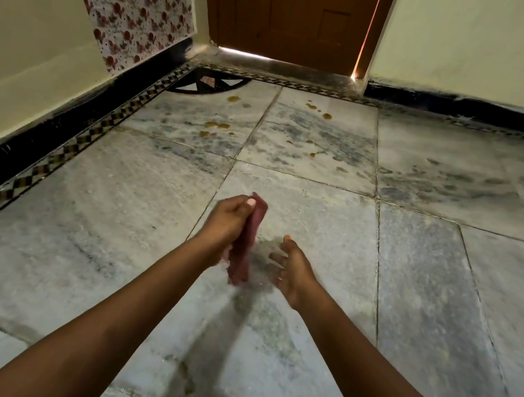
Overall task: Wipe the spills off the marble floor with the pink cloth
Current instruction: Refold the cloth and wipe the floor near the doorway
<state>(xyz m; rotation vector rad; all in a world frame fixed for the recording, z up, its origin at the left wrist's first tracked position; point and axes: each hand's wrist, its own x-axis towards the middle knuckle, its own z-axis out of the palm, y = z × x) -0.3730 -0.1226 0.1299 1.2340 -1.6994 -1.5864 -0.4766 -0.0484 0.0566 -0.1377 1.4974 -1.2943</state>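
Note:
My left hand grips the pink cloth, which hangs bunched and blurred from the fist above the marble floor. My right hand is just to the right of the cloth, fingers spread and relaxed, holding nothing. Several yellow-brown spills lie farther ahead: a cluster on the left tile, drops near the door, and smaller spots on the middle tile.
A brown wooden door stands shut at the far end. A black skirting with a patterned border runs along the left wall. Floral paper covers part of that wall. A black inlay marks the far corner.

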